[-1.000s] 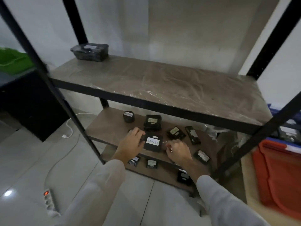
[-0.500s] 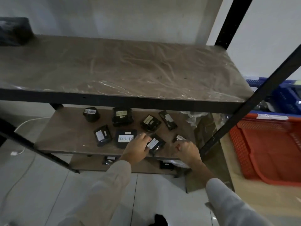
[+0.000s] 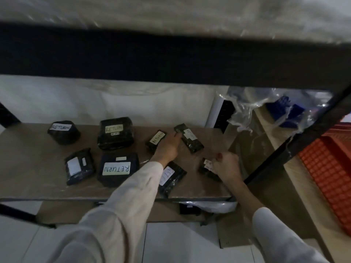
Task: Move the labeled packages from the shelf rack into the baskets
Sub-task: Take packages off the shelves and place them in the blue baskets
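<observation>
- The right hand (image 3: pixel 227 166) pinches a small labeled package (image 3: pixel 206 168) with curled fingers, at the right front of the middle shelf (image 3: pixel 28 168).
- The left hand (image 3: pixel 168 149) reaches between a short package (image 3: pixel 156 142) and a long package (image 3: pixel 190 139) further back; if it grips one, I cannot tell.

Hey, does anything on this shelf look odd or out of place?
The large front package has its RETURN label upside down from this view. Torn clear plastic wrap hangs crumpled at the right end of the shelf.
</observation>
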